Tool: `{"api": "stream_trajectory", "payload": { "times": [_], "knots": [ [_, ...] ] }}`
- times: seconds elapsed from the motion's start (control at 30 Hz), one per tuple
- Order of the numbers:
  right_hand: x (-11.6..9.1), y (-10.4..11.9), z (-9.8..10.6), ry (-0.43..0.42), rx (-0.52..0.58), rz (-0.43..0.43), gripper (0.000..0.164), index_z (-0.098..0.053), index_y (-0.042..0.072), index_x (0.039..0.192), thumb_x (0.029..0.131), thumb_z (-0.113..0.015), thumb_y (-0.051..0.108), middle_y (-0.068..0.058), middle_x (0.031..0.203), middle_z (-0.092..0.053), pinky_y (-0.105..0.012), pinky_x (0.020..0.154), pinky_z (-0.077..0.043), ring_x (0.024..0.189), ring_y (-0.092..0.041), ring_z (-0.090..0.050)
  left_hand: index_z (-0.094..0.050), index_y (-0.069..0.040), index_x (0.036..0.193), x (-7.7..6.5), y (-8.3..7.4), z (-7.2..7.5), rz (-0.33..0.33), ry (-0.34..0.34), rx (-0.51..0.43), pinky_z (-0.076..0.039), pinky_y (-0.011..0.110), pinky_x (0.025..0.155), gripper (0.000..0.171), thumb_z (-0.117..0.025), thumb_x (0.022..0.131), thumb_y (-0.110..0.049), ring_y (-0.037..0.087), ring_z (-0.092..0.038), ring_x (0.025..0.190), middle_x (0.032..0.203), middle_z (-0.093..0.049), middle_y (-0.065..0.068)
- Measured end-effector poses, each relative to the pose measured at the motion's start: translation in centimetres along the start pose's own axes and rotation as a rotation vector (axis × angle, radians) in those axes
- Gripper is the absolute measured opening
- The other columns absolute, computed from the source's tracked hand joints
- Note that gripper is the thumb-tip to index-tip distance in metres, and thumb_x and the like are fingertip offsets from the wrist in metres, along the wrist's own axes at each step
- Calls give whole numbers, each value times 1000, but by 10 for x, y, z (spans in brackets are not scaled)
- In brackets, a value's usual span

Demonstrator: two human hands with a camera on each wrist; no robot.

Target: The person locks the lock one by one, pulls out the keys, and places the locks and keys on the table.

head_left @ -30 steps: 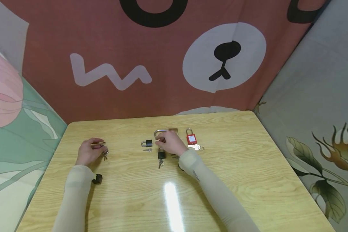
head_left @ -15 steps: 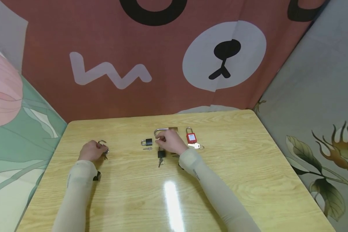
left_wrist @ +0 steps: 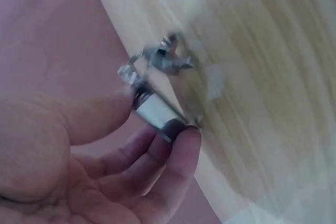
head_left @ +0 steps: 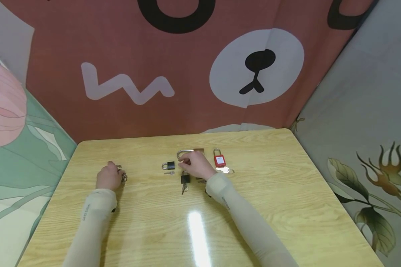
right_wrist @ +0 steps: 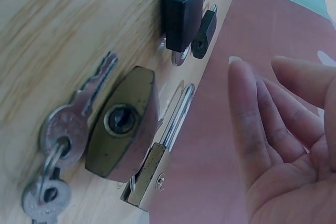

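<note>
My left hand is raised at the left of the table and grips a small padlock between thumb and fingers. Keys dangle from it, blurred in the left wrist view. My right hand hovers near the group of locks, its fingers loosely bent with nothing between them. Close by lie a brass padlock, loose keys and a long-shackled brass padlock. A black padlock has keys at its base. Left of it is a smaller black padlock.
A red padlock lies right of my right hand, with a shiny key below it. A single key sits under the smaller black padlock. Patterned cloth walls border the wooden table at back and sides.
My left hand has turned and shifted slightly right with the padlock, whose shackle is now mostly covered. My right hand has stayed in place.
</note>
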State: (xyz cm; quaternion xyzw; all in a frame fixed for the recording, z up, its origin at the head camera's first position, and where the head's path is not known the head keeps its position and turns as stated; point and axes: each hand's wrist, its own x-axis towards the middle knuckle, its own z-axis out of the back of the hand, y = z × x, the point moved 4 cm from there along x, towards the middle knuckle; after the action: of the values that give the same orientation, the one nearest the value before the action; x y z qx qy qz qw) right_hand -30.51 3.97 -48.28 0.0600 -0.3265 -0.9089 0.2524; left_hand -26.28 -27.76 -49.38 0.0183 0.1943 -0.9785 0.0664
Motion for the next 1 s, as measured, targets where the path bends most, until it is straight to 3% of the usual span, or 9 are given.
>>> {"api": "stream_trajectory", "payload": {
  "times": [0.2, 0.3, 0.5, 0.73, 0.87, 1.0],
  "knots": [
    [0, -1, -1, 4, 13, 3, 27, -75, 5, 122, 103, -68, 23, -4, 104, -78, -27, 81, -59, 87, -11, -71, -51, 17, 120, -5, -7, 5, 7, -53, -144, -51, 62, 83, 33, -51, 109, -15, 52, -62, 100, 110, -60, 38],
    [0, -1, -1, 6, 19, 11, 27, -75, 6, 121, 102, -68, 24, -3, 103, -78, -25, 80, -58, 86, -9, -71, -49, 16, 132, -11, -18, 10, -31, -56, -250, -53, 57, 84, 39, -50, 110, -17, 48, -61, 104, 117, -59, 35],
    [-2, 6, 0, 18, 87, 9, 27, -75, 9, 122, 103, -67, 27, 0, 99, -77, -24, 75, -58, 79, -6, -69, -45, 3, 149, -23, -50, 16, -74, 40, -586, -55, 43, 91, 49, -49, 111, -29, 33, -64, 115, 131, -57, 22],
    [-4, 13, -2, 35, 179, 24, 26, -76, 7, 120, 102, -68, 24, -3, 94, -76, -24, 67, -57, 75, -14, -71, -56, -8, 144, -29, -77, 9, -139, 109, -843, -52, 19, 93, 46, -60, 106, -34, 10, -65, 111, 136, -62, 16],
    [-2, 17, -6, 41, 255, 85, 26, -77, 9, 119, 103, -67, 27, 0, 98, -75, -25, 67, -60, 83, -20, -73, -58, -9, 140, -31, -89, 2, -158, 102, -943, -55, 18, 93, 45, -69, 102, -31, 12, -62, 115, 136, -58, 10],
    [1, 22, -11, 76, 370, 132, 28, -77, 11, 118, 107, -61, 31, -1, 102, -74, -35, 74, -64, 90, -26, -74, -63, -9, 133, -35, -100, -3, -169, 51, -953, -57, 20, 87, 43, -76, 97, -27, 16, -64, 112, 137, -59, 9]
  ]
}}
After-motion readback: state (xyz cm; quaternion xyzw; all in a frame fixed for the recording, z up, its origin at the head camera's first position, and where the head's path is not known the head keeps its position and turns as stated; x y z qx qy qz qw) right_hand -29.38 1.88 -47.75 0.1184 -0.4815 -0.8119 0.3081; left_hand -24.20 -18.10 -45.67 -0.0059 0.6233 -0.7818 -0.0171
